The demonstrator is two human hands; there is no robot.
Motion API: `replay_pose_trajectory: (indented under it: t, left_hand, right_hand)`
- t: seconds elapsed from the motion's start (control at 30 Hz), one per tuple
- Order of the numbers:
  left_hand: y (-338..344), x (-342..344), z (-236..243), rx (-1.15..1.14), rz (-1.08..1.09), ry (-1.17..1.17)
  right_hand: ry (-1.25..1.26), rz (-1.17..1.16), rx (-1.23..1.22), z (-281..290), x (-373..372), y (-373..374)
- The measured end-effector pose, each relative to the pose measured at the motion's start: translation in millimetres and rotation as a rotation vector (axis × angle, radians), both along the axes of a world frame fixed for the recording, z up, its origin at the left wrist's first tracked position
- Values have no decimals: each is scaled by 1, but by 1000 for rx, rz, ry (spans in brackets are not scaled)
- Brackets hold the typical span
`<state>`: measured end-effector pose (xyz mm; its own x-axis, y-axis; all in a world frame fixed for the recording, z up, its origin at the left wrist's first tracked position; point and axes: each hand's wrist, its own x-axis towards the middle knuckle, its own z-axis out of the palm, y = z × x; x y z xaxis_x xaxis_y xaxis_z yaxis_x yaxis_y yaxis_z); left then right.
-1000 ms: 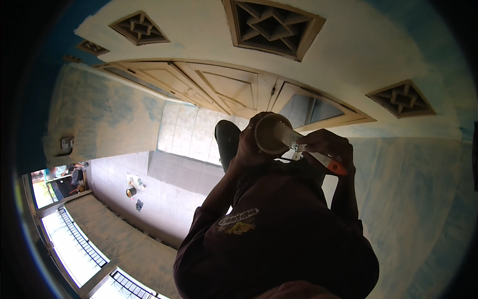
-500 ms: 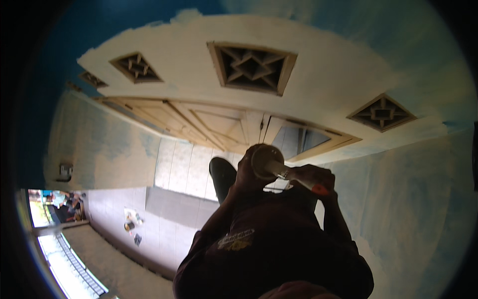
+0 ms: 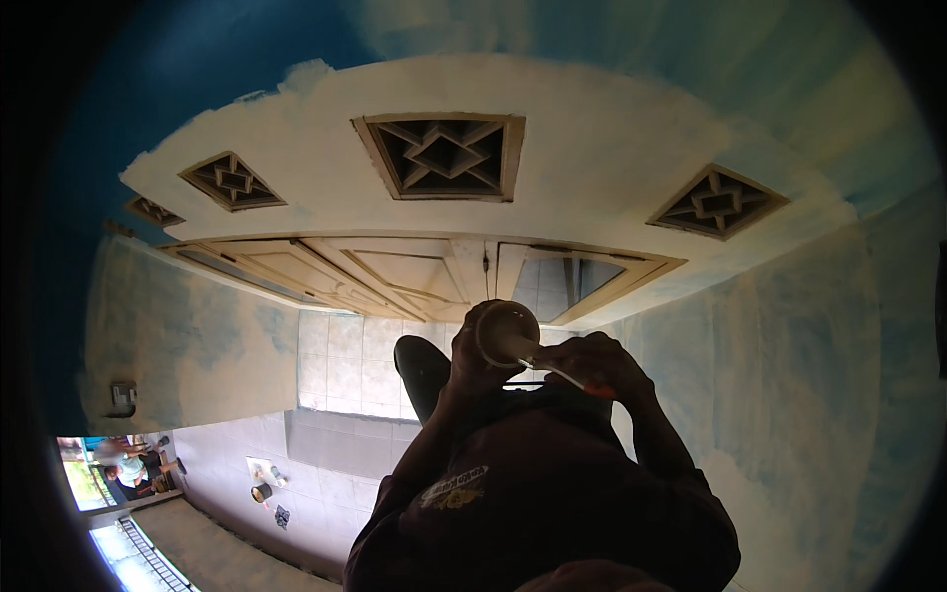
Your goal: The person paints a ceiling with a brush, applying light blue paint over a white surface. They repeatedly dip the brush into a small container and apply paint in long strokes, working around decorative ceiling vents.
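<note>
My left hand (image 3: 470, 357) is wrapped around a round, pale cup (image 3: 490, 324) in front of my chest. Between the fingers of my right hand (image 3: 610, 363) is a paintbrush (image 3: 558, 372), its orange handle end showing near the palm. The brush head reaches over the cup's rim and its tip lies in the cup's mouth. Both hands are dark against the light, so finger details are hard to make out. What is inside the cup looks pale, but its depth cannot be seen.
Ahead is a patchily painted blue and cream wall (image 3: 582, 128) with several lattice vents (image 3: 441, 156) above wooden shutters (image 3: 404, 271). Far below lies a tiled floor (image 3: 330, 360), with a small bucket (image 3: 260, 492) at left. A person (image 3: 133, 469) sits beyond, near a bright opening.
My view has shifted, so the wall and vents sit lower and farther left. The brush has moved with my right hand and now slants more over the cup.
</note>
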<state>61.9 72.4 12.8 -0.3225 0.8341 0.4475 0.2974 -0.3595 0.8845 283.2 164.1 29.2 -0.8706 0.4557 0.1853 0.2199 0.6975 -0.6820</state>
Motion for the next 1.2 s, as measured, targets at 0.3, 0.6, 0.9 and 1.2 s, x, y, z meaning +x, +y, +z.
replay_pose_trajectory:
  t: [0.3, 0.6, 0.9, 1.2]
  left_hand:
    - [-4, -1, -5, -86, 3, 78]
    - [-5, -8, -15, 10, -8, 77]
    - [-3, -5, -27, 134, 50, 170]
    - [-5, -4, -31, 61, 31, 177]
  right_hand:
    - [79, 20, -152, 36, -2, -1]
    - [-91, -113, -112, 23, -1, -7]
    - [271, 34, -83, 14, 0, 2]
    - [305, -4, 27, 21, -7, -4]
